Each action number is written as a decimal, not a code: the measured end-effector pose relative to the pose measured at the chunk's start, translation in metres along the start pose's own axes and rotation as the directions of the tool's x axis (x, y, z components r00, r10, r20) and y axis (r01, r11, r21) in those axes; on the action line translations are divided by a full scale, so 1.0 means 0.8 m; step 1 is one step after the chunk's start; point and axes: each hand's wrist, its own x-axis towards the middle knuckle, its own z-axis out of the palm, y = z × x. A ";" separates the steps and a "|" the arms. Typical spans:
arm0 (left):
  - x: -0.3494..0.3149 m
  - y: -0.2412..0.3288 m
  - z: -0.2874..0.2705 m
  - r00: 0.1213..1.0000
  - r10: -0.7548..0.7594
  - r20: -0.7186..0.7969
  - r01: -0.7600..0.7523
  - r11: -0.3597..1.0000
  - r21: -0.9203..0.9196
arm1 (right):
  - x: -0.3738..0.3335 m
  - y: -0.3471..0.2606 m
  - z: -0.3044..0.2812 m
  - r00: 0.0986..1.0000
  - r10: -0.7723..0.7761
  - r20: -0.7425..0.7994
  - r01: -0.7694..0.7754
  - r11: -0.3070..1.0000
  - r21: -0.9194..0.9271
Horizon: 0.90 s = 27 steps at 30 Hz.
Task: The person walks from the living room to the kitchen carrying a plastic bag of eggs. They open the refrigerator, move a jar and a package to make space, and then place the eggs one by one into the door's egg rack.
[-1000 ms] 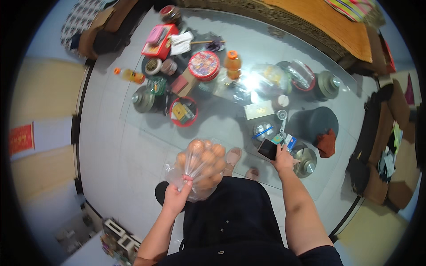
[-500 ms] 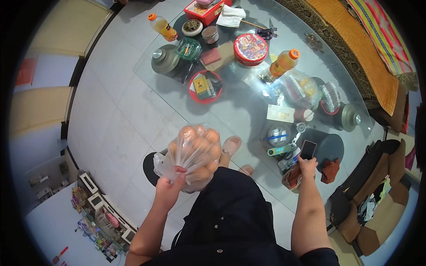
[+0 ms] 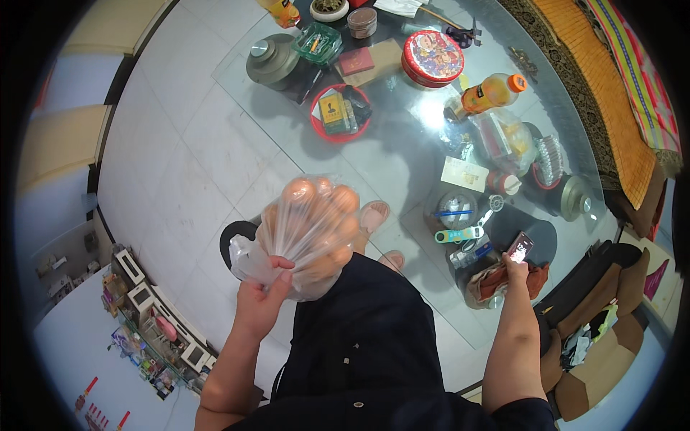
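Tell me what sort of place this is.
Probably a home living room, judging by the cluttered clear glass table, the long orange-matted seat and the brown cushioned sofa.

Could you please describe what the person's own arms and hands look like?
Both the left hand and right hand are gloveless, with no watch or bracelet visible. The forearms are uncovered; a dark, near-black short sleeve shows on the right.
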 end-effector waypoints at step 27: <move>-0.009 0.102 0.065 0.949 -0.020 0.314 -0.002 0.997 0.072 | -0.203 0.022 -0.188 0.767 -0.436 0.471 -0.447 0.164 0.879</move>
